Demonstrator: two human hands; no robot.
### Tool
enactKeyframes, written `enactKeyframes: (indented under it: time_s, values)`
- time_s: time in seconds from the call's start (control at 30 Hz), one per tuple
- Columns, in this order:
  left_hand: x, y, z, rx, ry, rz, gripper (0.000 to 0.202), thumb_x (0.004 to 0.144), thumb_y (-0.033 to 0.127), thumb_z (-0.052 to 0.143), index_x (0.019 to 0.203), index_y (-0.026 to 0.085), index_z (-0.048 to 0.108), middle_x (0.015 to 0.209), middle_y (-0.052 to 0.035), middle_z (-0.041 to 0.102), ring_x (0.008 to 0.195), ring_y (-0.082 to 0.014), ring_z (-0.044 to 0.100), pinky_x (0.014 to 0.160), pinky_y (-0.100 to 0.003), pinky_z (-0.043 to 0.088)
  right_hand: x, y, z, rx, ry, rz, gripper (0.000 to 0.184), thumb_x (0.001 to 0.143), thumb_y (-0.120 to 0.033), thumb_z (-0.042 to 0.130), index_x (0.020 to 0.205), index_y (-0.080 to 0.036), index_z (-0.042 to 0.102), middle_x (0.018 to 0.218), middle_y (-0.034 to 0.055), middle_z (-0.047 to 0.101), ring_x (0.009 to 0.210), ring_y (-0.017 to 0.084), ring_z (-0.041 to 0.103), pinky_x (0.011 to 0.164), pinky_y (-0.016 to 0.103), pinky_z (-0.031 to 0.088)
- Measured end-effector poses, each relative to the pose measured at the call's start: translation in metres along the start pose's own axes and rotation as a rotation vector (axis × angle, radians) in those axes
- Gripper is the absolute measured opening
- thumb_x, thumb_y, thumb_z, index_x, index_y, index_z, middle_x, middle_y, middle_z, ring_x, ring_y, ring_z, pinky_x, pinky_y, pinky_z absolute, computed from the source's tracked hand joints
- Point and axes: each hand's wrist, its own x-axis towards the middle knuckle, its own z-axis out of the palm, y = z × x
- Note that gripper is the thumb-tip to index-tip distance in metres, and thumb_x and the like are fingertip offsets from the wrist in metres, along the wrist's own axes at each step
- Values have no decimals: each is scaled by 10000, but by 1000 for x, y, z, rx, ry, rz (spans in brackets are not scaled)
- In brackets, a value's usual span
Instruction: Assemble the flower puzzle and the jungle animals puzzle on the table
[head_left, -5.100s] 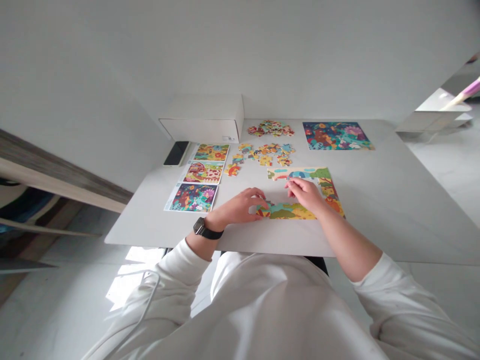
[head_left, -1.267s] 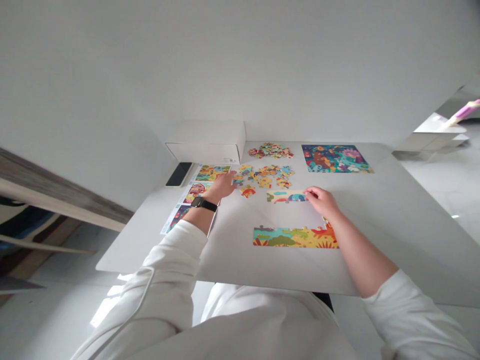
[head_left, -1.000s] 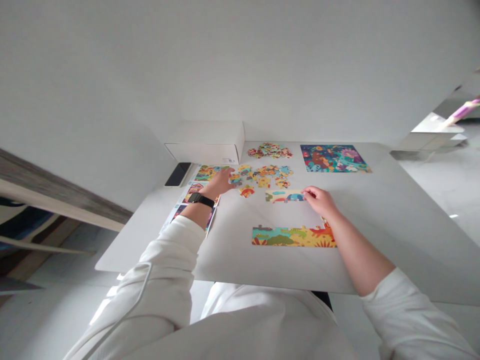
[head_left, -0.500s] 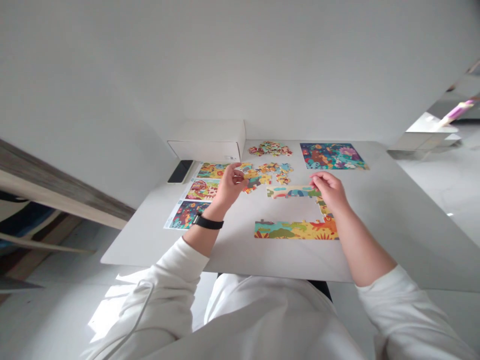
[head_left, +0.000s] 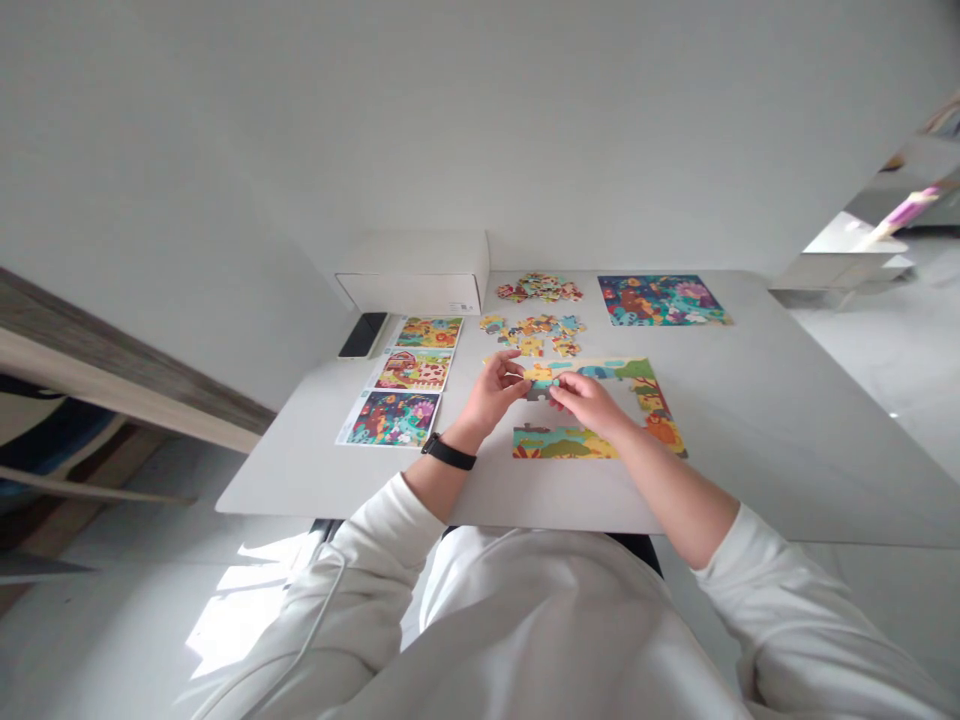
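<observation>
My left hand (head_left: 495,392) and my right hand (head_left: 589,402) meet over the partly assembled jigsaw. Between their fingertips is a small section of puzzle pieces (head_left: 539,384), yellow above and teal and grey below. I cannot tell how many pieces it has. The jigsaw border (head_left: 654,395) lies flat beneath: a pale top strip with a tree, a right side with a lion, and a green and yellow bottom strip (head_left: 562,445). My hands hide part of the top strip and the gap inside.
Loose puzzle pieces (head_left: 536,332) lie just behind my hands, with a second pile (head_left: 540,288) farther back. A finished dark blue puzzle (head_left: 664,300) is at back right. To the left are a picture sheet (head_left: 409,372), a phone (head_left: 363,335) and a white box (head_left: 412,290).
My right hand has come left from the border's top right corner to meet my left hand. My left hand has moved right, away from the loose pieces. The view has shifted slightly.
</observation>
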Motion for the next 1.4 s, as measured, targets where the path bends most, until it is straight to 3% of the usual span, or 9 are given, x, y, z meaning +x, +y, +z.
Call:
enactKeyframes:
  time_s: [0.2, 0.33, 0.43, 0.77, 1.0, 1.23, 1.4]
  values:
    - [-1, -1, -2, -2, -2, -80, 528, 816, 440, 929, 1208, 230, 645, 956, 9, 643, 835, -132, 688, 782, -291, 617, 1, 8, 0, 14, 51, -3, 395, 887, -643, 704, 813, -270, 594, 777, 4, 716, 745, 221, 652, 698, 334, 502]
    - [-1, -4, -4, -26, -102, -200, 473, 817, 552, 913, 989, 185, 669, 896, -6, 675, 784, -135, 690, 769, -300, 618, 1, 11, -2, -4, 69, -17, 413, 904, -664, 678, 810, -273, 586, 761, 5, 697, 740, 222, 629, 672, 330, 482]
    - [0, -6, -5, -8, -158, -218, 484, 793, 561, 935, 916, 176, 668, 834, -11, 693, 744, -136, 686, 757, -295, 602, 1, 12, -3, 5, 70, -20, 403, 905, -656, 680, 812, -274, 593, 773, 12, 708, 720, 218, 609, 655, 329, 472]
    - [0, -6, -4, 42, -119, -190, 568, 712, 620, 966, 849, 167, 652, 733, 8, 673, 678, -116, 654, 710, -268, 576, -1, 10, -3, -32, 54, -6, 396, 929, -624, 665, 789, -257, 619, 763, 12, 700, 696, 196, 594, 647, 317, 448]
    - [-2, -3, -3, 41, -96, -224, 544, 771, 624, 924, 888, 161, 663, 743, 6, 680, 691, -128, 676, 742, -286, 598, 0, 11, -5, -64, 69, -31, 398, 948, -602, 656, 780, -241, 642, 764, 15, 702, 685, 185, 580, 670, 317, 433]
    - [-2, 0, -2, 61, -41, -164, 499, 779, 561, 932, 923, 161, 670, 827, 8, 675, 707, -107, 666, 740, -263, 590, -2, 7, -6, -173, 25, -51, 387, 971, -554, 625, 752, -236, 631, 697, -6, 636, 625, 168, 524, 631, 310, 399]
    - [1, 3, -9, 110, -55, -154, 472, 780, 530, 925, 893, 162, 653, 784, 16, 655, 673, -102, 658, 692, -245, 571, 2, 15, -3, -113, 37, -96, 303, 936, -525, 655, 845, -237, 638, 826, 14, 692, 739, 191, 615, 702, 317, 459]
